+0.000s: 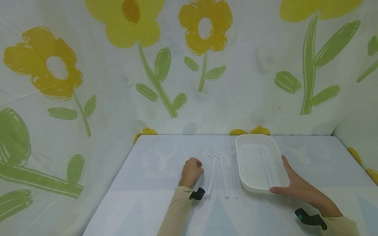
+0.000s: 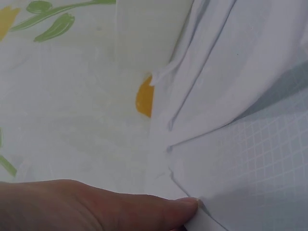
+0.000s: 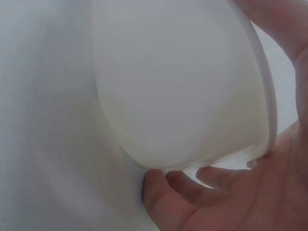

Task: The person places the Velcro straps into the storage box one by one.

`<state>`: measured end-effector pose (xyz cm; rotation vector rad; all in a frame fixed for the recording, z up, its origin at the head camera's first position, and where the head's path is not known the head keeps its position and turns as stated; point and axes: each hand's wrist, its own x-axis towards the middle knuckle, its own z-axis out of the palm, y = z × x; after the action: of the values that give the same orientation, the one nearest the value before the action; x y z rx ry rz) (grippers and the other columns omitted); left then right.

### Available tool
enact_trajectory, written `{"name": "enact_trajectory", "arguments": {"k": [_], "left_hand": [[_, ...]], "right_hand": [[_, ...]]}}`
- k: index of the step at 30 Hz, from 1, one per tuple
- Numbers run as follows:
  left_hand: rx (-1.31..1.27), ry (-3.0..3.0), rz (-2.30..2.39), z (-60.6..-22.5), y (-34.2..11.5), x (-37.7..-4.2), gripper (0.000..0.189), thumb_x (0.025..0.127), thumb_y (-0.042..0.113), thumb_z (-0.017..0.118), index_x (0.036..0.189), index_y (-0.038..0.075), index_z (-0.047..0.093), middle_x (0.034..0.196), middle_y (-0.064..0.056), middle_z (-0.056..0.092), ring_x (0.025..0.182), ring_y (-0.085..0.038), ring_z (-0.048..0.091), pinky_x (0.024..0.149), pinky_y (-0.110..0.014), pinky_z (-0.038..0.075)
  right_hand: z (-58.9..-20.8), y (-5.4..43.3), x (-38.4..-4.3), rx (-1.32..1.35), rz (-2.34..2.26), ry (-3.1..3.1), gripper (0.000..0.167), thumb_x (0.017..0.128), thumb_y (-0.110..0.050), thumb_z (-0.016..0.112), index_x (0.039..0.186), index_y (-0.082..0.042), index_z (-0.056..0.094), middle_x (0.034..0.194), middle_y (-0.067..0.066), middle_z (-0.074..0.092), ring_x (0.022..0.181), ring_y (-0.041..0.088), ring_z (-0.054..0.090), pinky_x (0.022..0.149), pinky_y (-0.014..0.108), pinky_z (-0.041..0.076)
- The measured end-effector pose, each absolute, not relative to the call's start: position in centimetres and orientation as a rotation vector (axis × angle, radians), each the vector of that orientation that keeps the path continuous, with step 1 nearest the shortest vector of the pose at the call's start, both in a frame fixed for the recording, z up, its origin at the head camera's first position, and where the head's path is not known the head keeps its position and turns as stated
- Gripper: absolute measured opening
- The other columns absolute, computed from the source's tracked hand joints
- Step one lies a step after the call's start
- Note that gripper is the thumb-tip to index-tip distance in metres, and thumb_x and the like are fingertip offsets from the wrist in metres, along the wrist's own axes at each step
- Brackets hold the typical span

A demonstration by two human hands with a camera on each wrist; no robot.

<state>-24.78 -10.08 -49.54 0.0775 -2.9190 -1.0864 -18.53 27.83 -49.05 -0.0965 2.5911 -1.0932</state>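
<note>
Left hand point(image 1: 191, 171) at the table's point(image 1: 133, 209) middle: fingers curled, thumb pressed over one slim white plastic stick point(image 2: 204, 224), apparently pinching it; the fingertips beneath are hidden. Three loose white plastic sticks point(image 1: 223, 176) lie just beside it, toward 3 o'clock, roughly lengthwise, heads toward 12. Farther out at 3 o'clock, a white rectangular tray point(image 1: 249, 164) holds a single stick point(image 1: 265, 167), slanting from 12 toward 5. Right hand point(image 1: 299, 187) grips the tray's 4 o'clock corner, thumb at the near rim. Step in hand, I judge: picking up a stick for the tray. Next move probably calls for lifting it clear of its neighbours and carrying it toward 3 o'clock, tray held steady.
</note>
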Motion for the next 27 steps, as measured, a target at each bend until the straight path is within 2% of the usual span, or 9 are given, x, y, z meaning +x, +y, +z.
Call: {"name": "enact_trajectory", "arguments": {"k": [11,17,24,27], "left_hand": [[0.041,-2.956,-1.108,-49.4,-10.9,-24.9,0.011,0.089,-0.001,0.068,0.096,0.002,0.075,0.086,-0.009,0.072,0.072,-0.017,0.063,0.064,-0.032,0.055],[0.046,-2.94,-1.154,-49.3,-11.2,-25.0,0.01,0.089,-0.001,0.067,0.096,0.002,0.074,0.087,-0.008,0.071,0.074,-0.018,0.062,0.065,-0.032,0.054],[0.004,-2.889,-1.168,-49.5,-11.6,-25.5,0.012,0.088,-0.001,0.067,0.096,0.001,0.075,0.086,-0.008,0.072,0.077,-0.017,0.062,0.071,-0.033,0.056],[-0.029,-2.859,-1.176,-49.5,-11.9,-25.7,0.014,0.087,-0.001,0.066,0.097,0.0,0.076,0.086,-0.008,0.073,0.075,-0.015,0.062,0.069,-0.03,0.055]], "right_hand": [[-49.2,27.9,-18.5,-0.097,-1.1,2.59,0.141,0.084,-0.049,0.08,0.156,-0.014,-0.036,0.163,0.04,-0.018,0.145,0.07,0.009,0.106,0.086,0.028],[-49.3,27.9,-18.6,-0.087,-1.104,2.57,0.141,0.085,-0.049,0.08,0.156,-0.014,-0.036,0.163,0.04,-0.018,0.146,0.07,0.005,0.108,0.087,0.023],[-49.4,28.0,-18.7,-0.091,-1.085,2.583,0.142,0.084,-0.051,0.08,0.155,-0.014,-0.037,0.162,0.041,-0.018,0.145,0.071,0.007,0.106,0.086,0.027],[-49.5,28.1,-18.7,-0.097,-1.094,2.584,0.142,0.084,-0.05,0.08,0.155,-0.015,-0.037,0.162,0.041,-0.018,0.145,0.071,0.007,0.106,0.087,0.026]]}}
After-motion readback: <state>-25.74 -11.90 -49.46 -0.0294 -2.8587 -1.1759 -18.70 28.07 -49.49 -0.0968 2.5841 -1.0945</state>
